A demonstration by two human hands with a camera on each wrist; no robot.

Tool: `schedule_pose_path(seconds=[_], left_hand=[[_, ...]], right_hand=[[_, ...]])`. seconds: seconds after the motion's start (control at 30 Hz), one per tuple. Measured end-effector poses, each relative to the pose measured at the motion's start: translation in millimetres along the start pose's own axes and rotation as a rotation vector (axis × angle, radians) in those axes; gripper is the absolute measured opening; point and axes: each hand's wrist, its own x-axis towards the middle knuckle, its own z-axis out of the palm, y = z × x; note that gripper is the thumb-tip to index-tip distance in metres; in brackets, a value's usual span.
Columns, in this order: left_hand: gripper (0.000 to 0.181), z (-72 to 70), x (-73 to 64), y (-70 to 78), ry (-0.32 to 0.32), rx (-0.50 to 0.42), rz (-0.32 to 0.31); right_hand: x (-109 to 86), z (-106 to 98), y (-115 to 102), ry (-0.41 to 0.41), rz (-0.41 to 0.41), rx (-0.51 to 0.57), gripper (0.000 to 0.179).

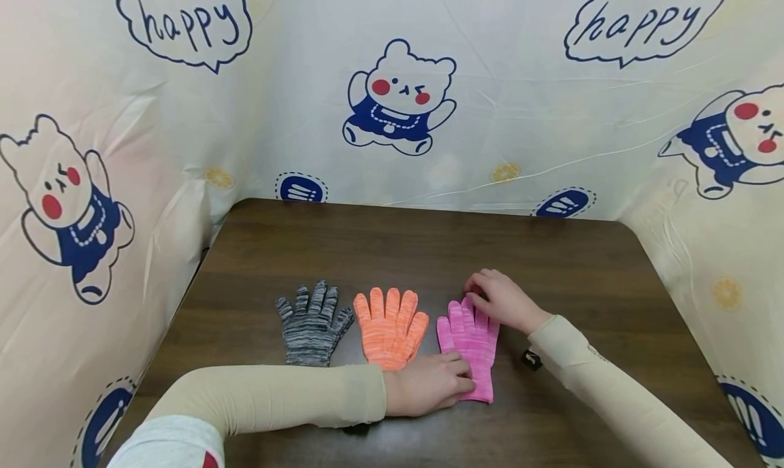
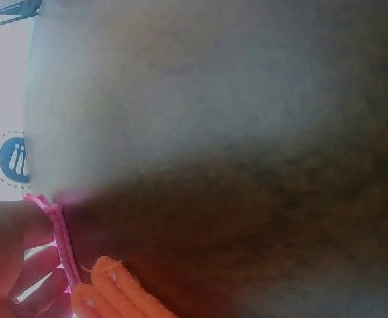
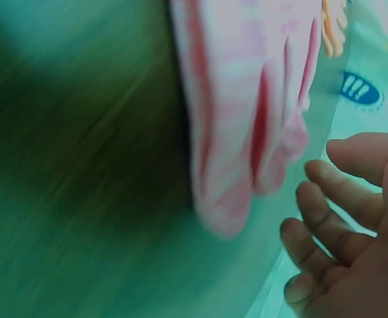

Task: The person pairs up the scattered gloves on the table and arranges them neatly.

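A pink knitted glove (image 1: 470,339) lies flat on the table, its fingers pointing away. My left hand (image 1: 425,385) rests at its cuff, bent fingertips touching the fabric. In the left wrist view the glove shows edge-on as a thin pink strip (image 2: 63,242) against the fingertips. Over the pink glove's finger ends is my right hand (image 1: 499,298); the right wrist view shows its loosely bent fingers (image 3: 326,218) apart from the glove. An orange glove (image 1: 387,325) lies in the middle, its cuff partly hidden by the left forearm. Leftmost is a grey-and-black striped glove (image 1: 314,332), its cuff also covered.
The dark wooden table (image 1: 380,243) is enclosed at the back and sides by a printed cloth (image 1: 508,114). My left forearm (image 1: 294,393) stretches across the front of the table, below the grey and orange gloves. A small black object (image 1: 531,360) shows beside the right wrist.
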Motion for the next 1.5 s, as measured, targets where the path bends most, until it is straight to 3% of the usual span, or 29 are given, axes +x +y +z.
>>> schedule_pose_path(seconds=[0.13, 0.33, 0.77, 1.07, 1.13, 1.3, 1.5], left_hand=[[0.027, 0.5, -0.3, 0.0, -0.002, -0.015, -0.001], [0.026, 1.7, -0.7, 0.0, 0.008, -0.016, -0.003], [0.027, 1.3, -1.5, 0.3, 0.001, -0.019, -0.006], [0.022, 3.1, -0.2, -0.1, 0.069, -0.083, -0.03], [0.021, 2.3, 0.4, 0.3, 0.082, -0.098, -0.035], [0.022, 1.6, 0.8, 0.9, 0.075, -0.09, -0.043], [0.022, 0.3, 0.9, 2.8, 0.071, -0.031, -0.033]], right_hand=[[-7.8, -6.1, 12.2, -0.058, 0.063, 0.013, 0.01], [-13.9, -8.5, 24.2, -0.168, 0.078, 0.06, 0.009], [-17.3, -7.2, 27.8, -0.151, 0.095, 0.024, 0.007], [-22.3, -17.5, 35.2, -0.243, 0.052, 0.105, 0.008], [-23.6, -18.5, 35.0, -0.262, 0.076, 0.116, 0.008], [-28.3, -17.0, 34.0, -0.249, 0.14, 0.103, 0.009], [-40.7, -13.7, 22.0, -0.133, 0.122, 0.063, 0.012]])
